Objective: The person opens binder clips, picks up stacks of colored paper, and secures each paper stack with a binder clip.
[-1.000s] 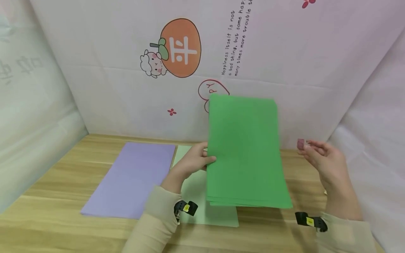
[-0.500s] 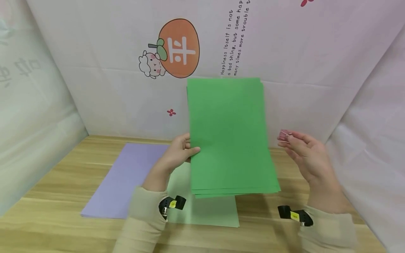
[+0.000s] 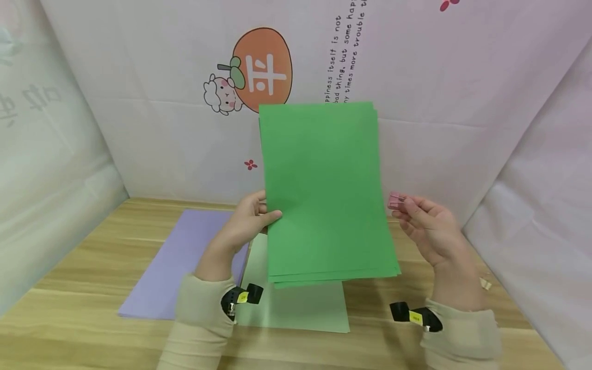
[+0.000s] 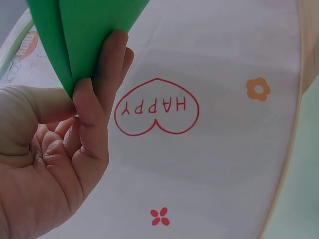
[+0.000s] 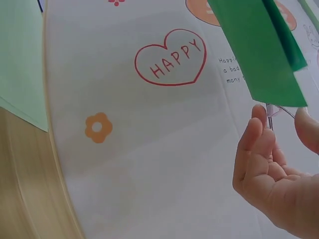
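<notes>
Several sheets of green paper [image 3: 324,190] stand upright above the table, their lower edges slightly fanned. My left hand [image 3: 242,221] pinches them at their left edge, thumb in front and fingers behind; the left wrist view shows this hand [image 4: 65,144] with the green paper [image 4: 94,40] between thumb and fingertips. A pink binder clip [image 3: 396,201] with wire handles is pinched by my right hand [image 3: 432,228], just right of the sheets' right edge. In the right wrist view the green paper [image 5: 259,50] hides most of the clip, above the right hand [image 5: 274,174].
A purple paper stack [image 3: 185,267] lies on the left of the wooden table [image 3: 83,272]. Pale green paper [image 3: 310,311] lies beneath the raised sheets. A small pale object [image 3: 485,283] rests by the right forearm. Printed white cloth [image 3: 176,144] hangs behind.
My left hand has carried the green sheets left and upward. My right hand has moved left with the binder clip, closer to the sheets' right edge.
</notes>
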### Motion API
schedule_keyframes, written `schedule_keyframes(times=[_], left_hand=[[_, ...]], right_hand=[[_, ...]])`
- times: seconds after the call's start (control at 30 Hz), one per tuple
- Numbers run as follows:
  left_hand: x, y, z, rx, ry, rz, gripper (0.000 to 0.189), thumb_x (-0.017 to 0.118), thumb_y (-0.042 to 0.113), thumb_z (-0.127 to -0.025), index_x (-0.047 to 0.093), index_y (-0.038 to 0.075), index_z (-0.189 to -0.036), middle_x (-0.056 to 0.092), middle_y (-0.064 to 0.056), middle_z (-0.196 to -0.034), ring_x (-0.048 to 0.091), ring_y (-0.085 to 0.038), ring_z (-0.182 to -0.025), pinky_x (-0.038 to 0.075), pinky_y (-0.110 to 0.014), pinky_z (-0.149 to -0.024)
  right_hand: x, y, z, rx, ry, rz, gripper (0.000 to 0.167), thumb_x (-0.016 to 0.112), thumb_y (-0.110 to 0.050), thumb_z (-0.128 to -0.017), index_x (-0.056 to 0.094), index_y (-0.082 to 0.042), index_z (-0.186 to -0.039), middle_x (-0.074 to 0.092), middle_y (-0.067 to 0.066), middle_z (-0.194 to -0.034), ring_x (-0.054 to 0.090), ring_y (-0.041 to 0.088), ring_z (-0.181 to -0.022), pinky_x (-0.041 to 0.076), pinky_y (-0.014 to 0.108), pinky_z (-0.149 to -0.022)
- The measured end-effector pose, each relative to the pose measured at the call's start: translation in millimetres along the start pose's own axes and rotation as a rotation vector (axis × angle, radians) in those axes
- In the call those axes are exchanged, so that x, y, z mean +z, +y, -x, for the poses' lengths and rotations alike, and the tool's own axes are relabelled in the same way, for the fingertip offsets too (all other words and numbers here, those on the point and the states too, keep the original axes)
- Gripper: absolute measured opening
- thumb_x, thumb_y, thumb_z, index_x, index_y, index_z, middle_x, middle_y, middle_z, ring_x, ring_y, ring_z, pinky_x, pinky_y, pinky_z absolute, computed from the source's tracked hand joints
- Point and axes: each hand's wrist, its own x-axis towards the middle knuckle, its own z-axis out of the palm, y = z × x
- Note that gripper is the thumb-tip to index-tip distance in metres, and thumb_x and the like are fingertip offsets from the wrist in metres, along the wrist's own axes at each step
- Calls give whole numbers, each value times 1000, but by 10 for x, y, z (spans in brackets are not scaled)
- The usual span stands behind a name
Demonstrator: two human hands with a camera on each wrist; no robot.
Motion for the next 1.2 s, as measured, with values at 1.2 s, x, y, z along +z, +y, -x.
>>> schedule_keyframes(times=[1.2], left_hand=[[16,13,2,-4,-24,-31,47,53,-3,-99,44,0,-145,68,-31,-114,71,-11,-73,61,-31,-69]], right_hand=[[-98,91,-56,42,35,32,17,61,-14,-97,71,-10,-84,72,-1,-84,65,9,-80,53,18,-71]])
